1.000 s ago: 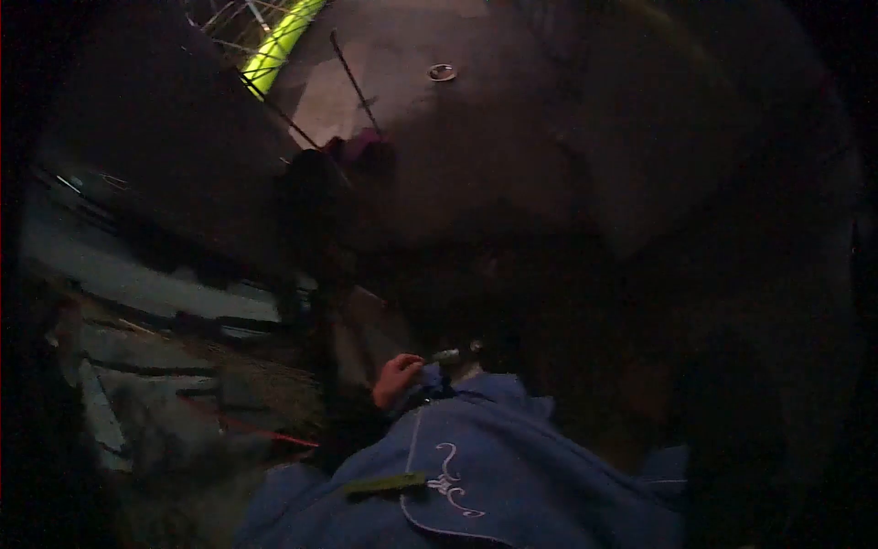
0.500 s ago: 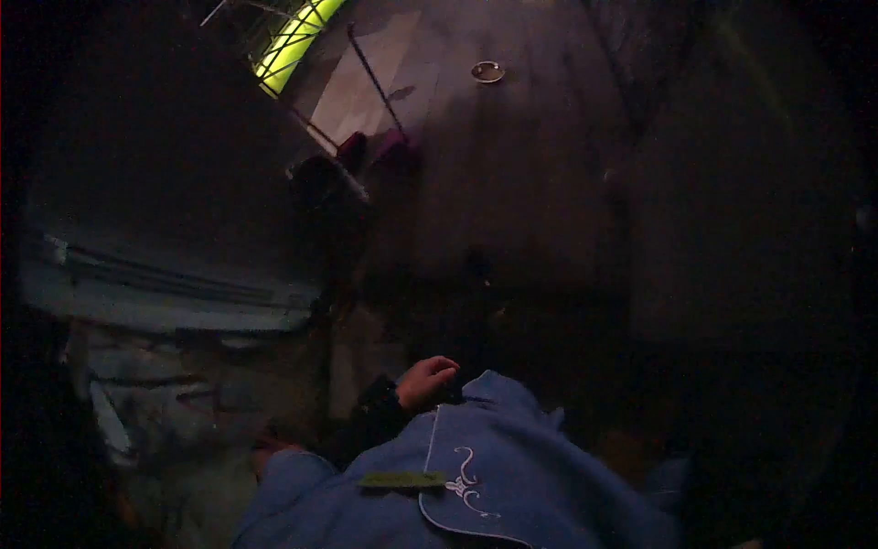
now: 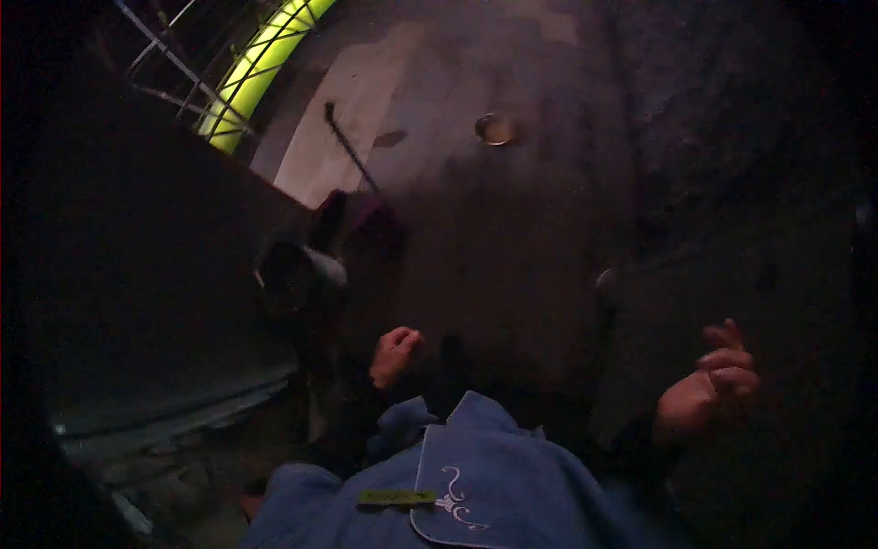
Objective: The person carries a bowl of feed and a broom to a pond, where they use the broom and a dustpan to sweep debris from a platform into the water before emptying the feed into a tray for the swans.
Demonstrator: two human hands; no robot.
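My left hand [image 3: 396, 355] is low in the middle, just above my blue garment [image 3: 521, 476]. Its fingers are curled in loosely, and no object shows in them. At the right, my right hand [image 3: 712, 389] is raised over a dark area with its fingers partly spread, slightly blurred and holding nothing visible. White curling embroidery and a green strip [image 3: 396, 498] mark the front of the garment. Both sleeves are dark and hard to make out.
On the floor [image 3: 512, 197] ahead lies a small round dish-like thing [image 3: 497, 130]. To the left are a dark long-handled thing [image 3: 350, 146] with a purple base, a dim bucket-like shape [image 3: 302, 274], and a bright yellow tube [image 3: 261, 73] behind a metal lattice. Dark surfaces flank both sides.
My right hand has come into view at the right. My left hand has shifted up and left. The floor things sit lower in view, and the left-hand clutter has slid down.
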